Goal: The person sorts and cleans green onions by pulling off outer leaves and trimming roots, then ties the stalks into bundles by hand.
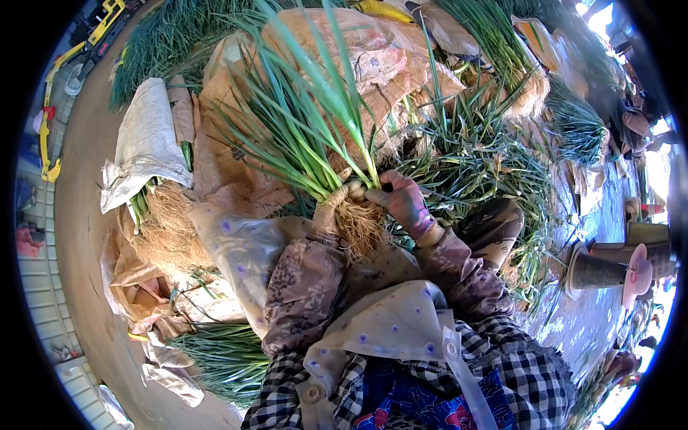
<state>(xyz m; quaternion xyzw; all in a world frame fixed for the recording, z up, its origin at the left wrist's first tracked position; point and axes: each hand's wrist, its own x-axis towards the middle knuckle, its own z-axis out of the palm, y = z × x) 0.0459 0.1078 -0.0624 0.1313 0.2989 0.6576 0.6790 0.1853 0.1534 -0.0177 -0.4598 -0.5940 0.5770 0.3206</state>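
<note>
In front of my lap I hold a bunch of green onions, leaves fanned away from me and brown roots hanging towards me. My left hand is closed around the stalks just above the roots; its far fingers are partly hidden. My right hand, in a stained pinkish glove, pinches the base of a stalk at the bunch's right side between thumb and fingers. A clear plastic apron with purple dots covers my lap. Under and beyond the bunch lies an orange-brown woven sack.
A heap of loose onion leaves lies to the right. Rooted bundles stick out of a white woven sack on the left. More onion bundles lie at lower left. A grey bucket-like container stands at far right near a pink hat.
</note>
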